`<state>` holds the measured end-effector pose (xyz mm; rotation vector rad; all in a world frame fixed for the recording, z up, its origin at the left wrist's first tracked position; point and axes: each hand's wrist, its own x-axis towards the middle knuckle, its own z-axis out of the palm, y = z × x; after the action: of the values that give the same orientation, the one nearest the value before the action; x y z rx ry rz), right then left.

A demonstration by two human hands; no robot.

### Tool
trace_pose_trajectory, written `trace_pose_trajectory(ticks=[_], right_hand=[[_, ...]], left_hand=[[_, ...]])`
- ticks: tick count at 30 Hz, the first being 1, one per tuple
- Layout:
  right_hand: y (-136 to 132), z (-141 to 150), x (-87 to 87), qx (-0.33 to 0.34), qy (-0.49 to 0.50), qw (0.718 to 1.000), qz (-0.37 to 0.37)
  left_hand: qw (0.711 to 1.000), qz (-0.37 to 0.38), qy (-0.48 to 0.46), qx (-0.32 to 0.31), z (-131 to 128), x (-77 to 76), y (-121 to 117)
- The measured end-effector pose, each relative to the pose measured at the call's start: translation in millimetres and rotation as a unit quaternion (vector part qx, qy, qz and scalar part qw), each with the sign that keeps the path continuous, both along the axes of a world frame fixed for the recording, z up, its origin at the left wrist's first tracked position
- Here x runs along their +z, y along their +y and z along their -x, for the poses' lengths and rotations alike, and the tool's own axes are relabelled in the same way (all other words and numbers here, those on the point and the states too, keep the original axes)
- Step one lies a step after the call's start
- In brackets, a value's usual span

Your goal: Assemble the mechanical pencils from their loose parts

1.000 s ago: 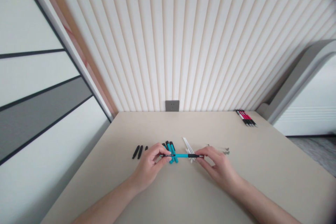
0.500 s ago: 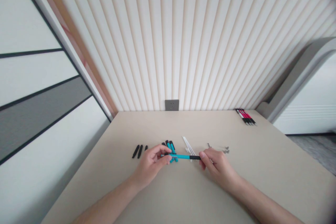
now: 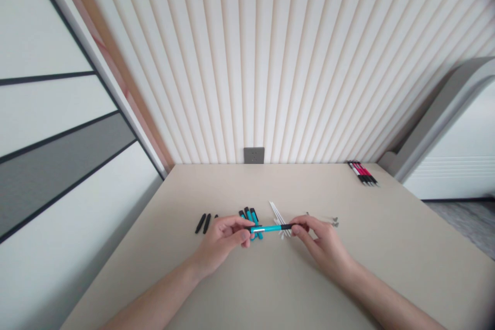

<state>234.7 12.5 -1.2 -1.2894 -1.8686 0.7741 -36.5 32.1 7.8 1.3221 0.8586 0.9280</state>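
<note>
I hold a teal pen [image 3: 270,228] crosswise just above the beige table [image 3: 270,289]. My left hand [image 3: 224,240] pinches its left end, where a silver band shows. My right hand [image 3: 323,242] pinches its black right end. Behind the pen lie a few teal pen barrels [image 3: 251,215] with black tips. Thin white refills [image 3: 277,211] lie just right of them. Small metal parts [image 3: 333,221] rest beyond my right hand.
Black pen caps [image 3: 203,223] lie in a row left of my left hand. A bundle of red and black pens [image 3: 362,172] sits at the far right corner. A grey wall socket [image 3: 253,155] is behind the table, under the ribbed wall.
The pen has risen slightly and looks shorter, my hands having come closer together. A silver band now shows at its left end.
</note>
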Motion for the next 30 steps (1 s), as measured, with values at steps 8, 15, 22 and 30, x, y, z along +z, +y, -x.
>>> trace_pose_trajectory(ticks=[8,15,22,30], right_hand=[[-1,0,1.0,0.025,-0.015,0.999,-0.014],[-1,3,6.6,0.052,-0.032,0.998,-0.011],[-4,6,4.5,0.060,-0.038,0.997,0.039],[-6,11,3.7,0.060,-0.036,0.997,0.045]], left_hand=[[0.980,-0.115,0.160,0.021,-2,-1.9,-2],[0.948,-0.213,0.234,0.033,-1,2.0,-1],[0.941,-0.231,0.245,0.030,-1,1.8,-1],[0.939,-0.240,0.246,0.021,-2,2.7,-2]])
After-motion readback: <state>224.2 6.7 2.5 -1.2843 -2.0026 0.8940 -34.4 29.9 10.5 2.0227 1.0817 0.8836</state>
